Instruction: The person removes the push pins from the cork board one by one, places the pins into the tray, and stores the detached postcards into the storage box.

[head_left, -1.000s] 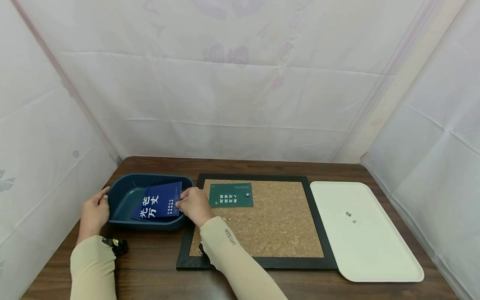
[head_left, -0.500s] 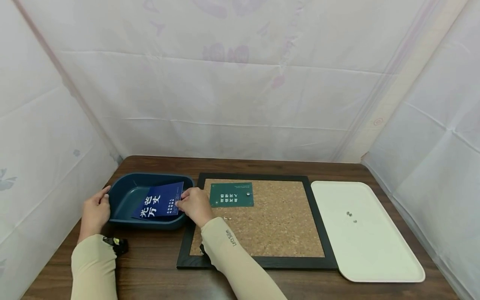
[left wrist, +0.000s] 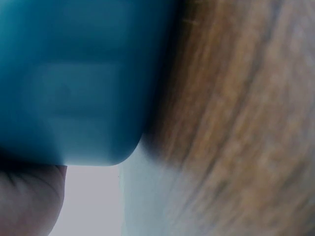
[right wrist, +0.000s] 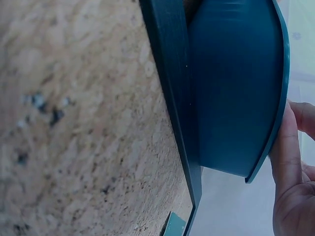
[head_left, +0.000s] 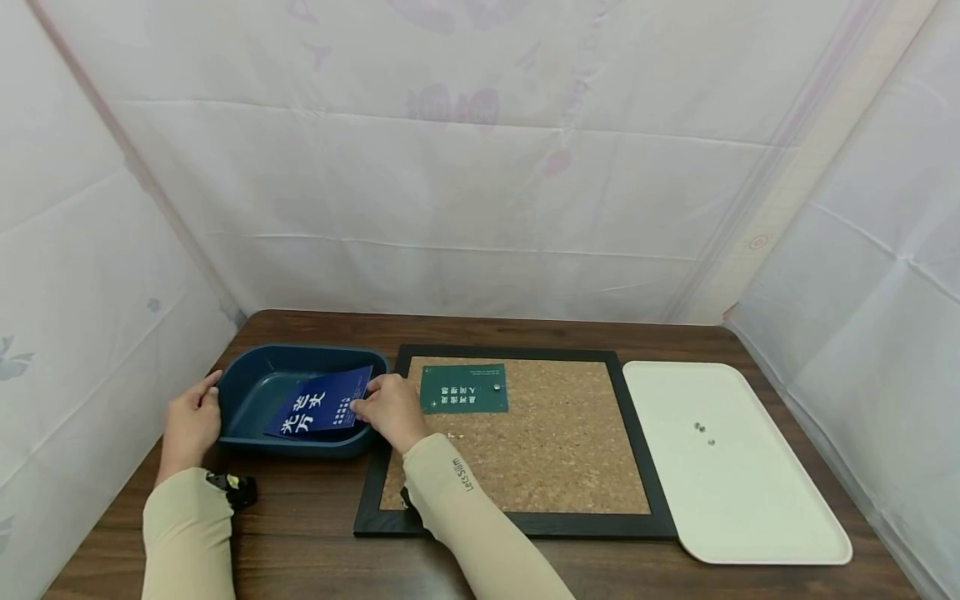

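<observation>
A dark blue plastic basin (head_left: 255, 383) stands on the left of the table. My left hand (head_left: 190, 423) grips its left rim; the left wrist view shows the basin's outer wall (left wrist: 83, 98) close up. Inside lies a blue card (head_left: 328, 402) with white characters, its right end raised against the basin's right rim. At that end my right hand (head_left: 393, 410) pinches the card between thumb and fingertips. From the right wrist, the hand (right wrist: 295, 172) appears at the basin's rim, and the card is hidden. Whether more cards lie beneath it, I cannot tell.
Right of the basin lies a black-framed corkboard (head_left: 555, 433), bearing a green card (head_left: 463, 388) with a pin (head_left: 497, 387) near its right end. Farther right is a white tray (head_left: 750, 500) holding a few small pins (head_left: 701, 428). My right forearm crosses the board.
The blue card has slid slightly to the right and turned a little in my right fingers. My left hand keeps its place on the basin.
</observation>
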Tool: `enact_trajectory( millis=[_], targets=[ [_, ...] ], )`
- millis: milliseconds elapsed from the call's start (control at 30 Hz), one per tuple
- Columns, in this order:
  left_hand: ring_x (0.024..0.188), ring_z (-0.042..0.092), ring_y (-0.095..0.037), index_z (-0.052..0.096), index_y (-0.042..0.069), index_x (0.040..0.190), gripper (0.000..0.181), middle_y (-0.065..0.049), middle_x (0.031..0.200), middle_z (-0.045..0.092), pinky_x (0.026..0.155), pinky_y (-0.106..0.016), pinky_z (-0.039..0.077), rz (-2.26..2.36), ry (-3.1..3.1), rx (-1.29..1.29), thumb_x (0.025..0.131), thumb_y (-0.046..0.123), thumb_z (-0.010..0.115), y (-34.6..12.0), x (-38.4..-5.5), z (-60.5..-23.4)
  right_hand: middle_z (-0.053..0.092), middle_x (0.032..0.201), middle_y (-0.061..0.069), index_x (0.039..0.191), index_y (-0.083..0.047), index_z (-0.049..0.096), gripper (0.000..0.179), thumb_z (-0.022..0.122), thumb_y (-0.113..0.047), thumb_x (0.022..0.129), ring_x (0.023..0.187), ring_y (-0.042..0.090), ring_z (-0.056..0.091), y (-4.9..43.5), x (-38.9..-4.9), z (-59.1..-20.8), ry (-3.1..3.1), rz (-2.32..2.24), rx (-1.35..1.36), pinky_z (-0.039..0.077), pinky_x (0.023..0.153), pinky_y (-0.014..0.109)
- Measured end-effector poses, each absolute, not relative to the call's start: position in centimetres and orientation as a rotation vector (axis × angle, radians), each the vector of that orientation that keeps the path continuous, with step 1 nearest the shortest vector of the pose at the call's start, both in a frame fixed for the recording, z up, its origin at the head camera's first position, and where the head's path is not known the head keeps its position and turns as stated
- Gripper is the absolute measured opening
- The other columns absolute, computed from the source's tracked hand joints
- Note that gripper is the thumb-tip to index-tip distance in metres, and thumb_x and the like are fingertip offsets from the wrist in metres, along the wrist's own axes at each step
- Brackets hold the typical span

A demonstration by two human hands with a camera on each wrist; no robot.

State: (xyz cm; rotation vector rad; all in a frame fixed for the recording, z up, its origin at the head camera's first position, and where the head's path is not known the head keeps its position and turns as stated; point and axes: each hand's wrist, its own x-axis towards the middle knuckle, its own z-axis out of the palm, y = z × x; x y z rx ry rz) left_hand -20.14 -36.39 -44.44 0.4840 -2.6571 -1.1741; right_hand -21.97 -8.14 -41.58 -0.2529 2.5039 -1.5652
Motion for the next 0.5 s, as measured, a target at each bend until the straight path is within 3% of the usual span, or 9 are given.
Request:
enact_trajectory(
  millis=[500],
  targets=[
    [0.139,0.023,-0.051,0.028,0.002,0.150,0.049,-0.032,0.151,0.023,0.110,-0.064,0.024,-1.181,-2.653,0.483,0.105,0.020,0.021,-36.34,-20.06,-44.39,0.072,0.069,0.002,0.121,0.002,0.065,0.039,0.072,-0.013,0.086,0.057,0.005,0.066,-8.12,-21.96,-41.28,2.546,-1.513,-0.282,0.051,0.056,0.015]
  ],
)
